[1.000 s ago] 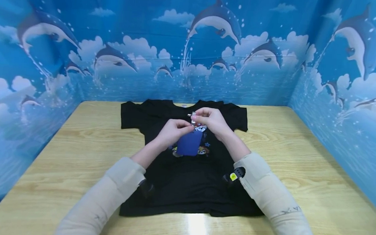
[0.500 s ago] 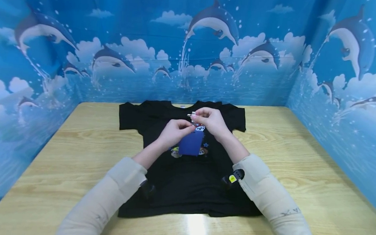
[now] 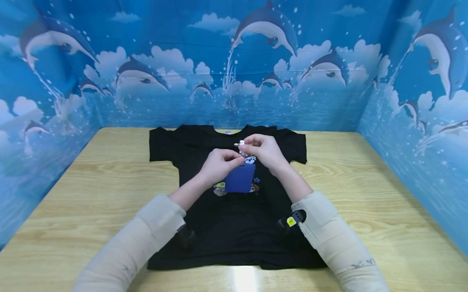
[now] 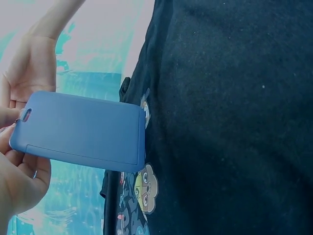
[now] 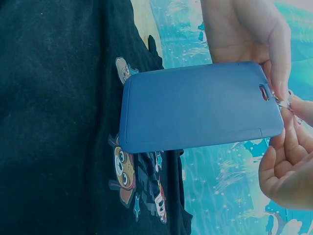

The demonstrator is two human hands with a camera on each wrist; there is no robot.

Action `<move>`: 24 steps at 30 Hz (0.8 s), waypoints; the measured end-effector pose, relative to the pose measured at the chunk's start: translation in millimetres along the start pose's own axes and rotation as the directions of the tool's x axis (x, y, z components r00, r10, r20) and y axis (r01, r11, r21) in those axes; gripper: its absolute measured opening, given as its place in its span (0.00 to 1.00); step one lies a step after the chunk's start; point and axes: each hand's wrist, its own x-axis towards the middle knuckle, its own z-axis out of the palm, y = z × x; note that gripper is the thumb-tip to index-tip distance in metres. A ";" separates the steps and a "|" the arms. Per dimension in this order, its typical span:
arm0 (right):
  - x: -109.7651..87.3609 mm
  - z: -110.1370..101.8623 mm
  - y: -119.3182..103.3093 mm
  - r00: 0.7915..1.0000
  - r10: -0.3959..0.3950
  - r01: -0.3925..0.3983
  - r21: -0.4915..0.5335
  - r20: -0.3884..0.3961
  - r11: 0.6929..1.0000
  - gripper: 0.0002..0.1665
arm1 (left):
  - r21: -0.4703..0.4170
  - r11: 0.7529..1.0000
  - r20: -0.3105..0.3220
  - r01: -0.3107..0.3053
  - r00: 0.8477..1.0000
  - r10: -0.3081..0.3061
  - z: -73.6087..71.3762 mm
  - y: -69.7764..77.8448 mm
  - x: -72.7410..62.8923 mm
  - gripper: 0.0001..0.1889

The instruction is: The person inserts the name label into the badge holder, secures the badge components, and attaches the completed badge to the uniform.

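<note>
A blue badge holder (image 3: pixel 239 180) with a slot at its top edge hangs over the printed front of a black T-shirt (image 3: pixel 234 233). My left hand (image 3: pixel 217 166) pinches it at the slot end, thumb against fingers. Just above, my right hand (image 3: pixel 266 152) pinches a small silver metal clip (image 3: pixel 240 143). In the right wrist view the clip (image 5: pixel 286 104) sits right at the slot, largely hidden by fingertips. The left wrist view shows the holder (image 4: pixel 83 129) broadside, its slot end between the fingers.
The T-shirt lies spread on a wood-grain table (image 3: pixel 114 193), collar toward the back. Cartoon dog prints (image 3: pixel 219 189) show beside the holder. A blue dolphin curtain (image 3: pixel 175 52) closes off the back and both sides.
The badge holder has swung slightly to the right and hangs straighter. My left hand has shifted a little to the right; the right hand has barely moved, still pinching the clip.
</note>
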 end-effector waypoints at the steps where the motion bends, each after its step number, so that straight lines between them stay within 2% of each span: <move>1: -0.1 0.1 0.0 1.000 0.002 -0.002 0.005 0.004 1.000 0.11 | 0.001 1.000 -0.005 -0.002 1.000 0.002 0.0 0.2 -0.4 0.13; 11: -0.9 2.2 -1.1 1.000 -0.019 0.018 0.052 0.015 0.998 0.09 | 0.022 0.997 -0.093 -0.074 0.993 0.076 0.8 1.2 -6.0 0.10; 16: -1.0 3.0 -2.6 1.000 -0.026 0.025 0.066 0.010 0.997 0.10 | 0.003 0.997 -0.115 -0.081 0.990 0.081 2.1 -0.5 -6.0 0.12; 20: -1.5 2.4 -3.2 1.000 -0.014 0.013 0.073 0.009 0.997 0.10 | -0.053 0.996 -0.066 -0.075 0.995 0.071 2.5 -3.3 -4.4 0.13; 24: -2.2 1.5 -3.0 0.999 -0.025 0.023 0.076 0.031 0.997 0.10 | -0.219 0.974 0.057 -0.057 0.996 0.071 0.0 -6.4 -3.3 0.16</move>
